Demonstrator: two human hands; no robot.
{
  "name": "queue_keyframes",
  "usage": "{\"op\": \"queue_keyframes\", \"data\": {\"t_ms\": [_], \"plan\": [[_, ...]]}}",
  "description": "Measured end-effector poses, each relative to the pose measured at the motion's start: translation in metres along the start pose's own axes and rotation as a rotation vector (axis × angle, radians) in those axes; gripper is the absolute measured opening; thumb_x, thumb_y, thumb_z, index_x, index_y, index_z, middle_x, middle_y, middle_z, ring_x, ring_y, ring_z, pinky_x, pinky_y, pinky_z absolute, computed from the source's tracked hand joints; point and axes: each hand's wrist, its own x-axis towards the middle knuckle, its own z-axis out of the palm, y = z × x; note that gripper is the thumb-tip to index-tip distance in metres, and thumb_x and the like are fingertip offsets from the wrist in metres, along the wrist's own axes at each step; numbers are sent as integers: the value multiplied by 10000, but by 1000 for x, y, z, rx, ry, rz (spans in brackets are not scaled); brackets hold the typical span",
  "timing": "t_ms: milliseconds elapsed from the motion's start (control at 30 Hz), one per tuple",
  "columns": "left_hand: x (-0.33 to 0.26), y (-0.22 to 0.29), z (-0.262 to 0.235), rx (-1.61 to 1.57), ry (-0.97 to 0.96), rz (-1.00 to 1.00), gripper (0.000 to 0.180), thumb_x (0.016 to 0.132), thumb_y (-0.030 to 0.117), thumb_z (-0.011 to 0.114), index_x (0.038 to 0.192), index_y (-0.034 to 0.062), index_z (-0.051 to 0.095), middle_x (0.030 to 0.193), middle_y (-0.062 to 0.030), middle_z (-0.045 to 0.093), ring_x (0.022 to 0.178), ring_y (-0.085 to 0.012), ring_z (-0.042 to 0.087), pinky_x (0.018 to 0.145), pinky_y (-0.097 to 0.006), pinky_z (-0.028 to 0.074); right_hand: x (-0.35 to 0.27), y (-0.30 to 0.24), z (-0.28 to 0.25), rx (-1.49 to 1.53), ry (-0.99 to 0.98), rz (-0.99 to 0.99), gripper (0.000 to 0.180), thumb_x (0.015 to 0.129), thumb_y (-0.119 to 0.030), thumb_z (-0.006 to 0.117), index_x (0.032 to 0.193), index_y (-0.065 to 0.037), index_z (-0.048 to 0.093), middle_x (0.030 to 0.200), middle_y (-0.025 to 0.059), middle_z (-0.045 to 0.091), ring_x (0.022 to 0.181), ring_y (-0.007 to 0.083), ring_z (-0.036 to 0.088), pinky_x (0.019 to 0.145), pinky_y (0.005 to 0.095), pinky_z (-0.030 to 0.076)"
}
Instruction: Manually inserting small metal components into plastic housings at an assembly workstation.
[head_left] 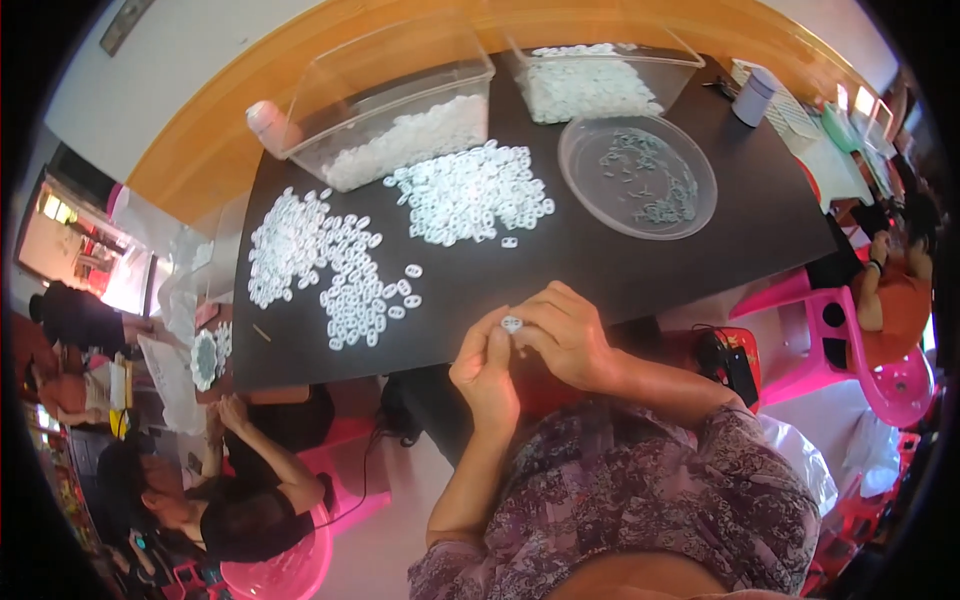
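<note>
Close to the near table edge, my left hand (486,375) and my right hand (572,338) meet fingertip to fingertip. Between them is a small white oval plastic piece (512,324) with dark marks on its face; both hands are closed in a pinch on it. Past my hands a large heap of similar white oval pieces (470,195) lies on the dark table (600,275). To its left spreads a second heap (290,250) that trails toward me. A clear round dish (580,195) holds small thin greenish-grey bits (665,205), too fine to name.
Two clear plastic bins (400,85) (640,60) of white pieces stand at the back. A lidded cup (755,97) is at the far right corner, a pinkish bottle (272,128) at the far left. A person (260,500) sits left, another (890,300) right.
</note>
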Motion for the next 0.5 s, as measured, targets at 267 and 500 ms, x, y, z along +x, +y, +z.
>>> {"op": "queue_keyframes", "data": {"t_ms": [267, 500], "plan": [[6, 0, 6, 110, -34, 36, 239, 911, 58, 539, 1119, -54, 574, 870, -76, 622, 673, -100, 527, 588, -215, 437, 12, 5, -11, 62, 40, 45, 115, 698, 24, 662, 795, -23, 621, 790, 85, 608, 706, 248, 563, 622, 334, 454], [28, 13, -11, 440, 32, 137, 199, 888, 64, 550, 1048, -38, 611, 863, -65, 640, 706, -77, 552, 590, -189, 436, 95, 46, -73, -272, 152, -96, 126, 731, -86, 680, 814, -9, 625, 749, 110, 588, 669, 230, 548, 616, 329, 441]]}}
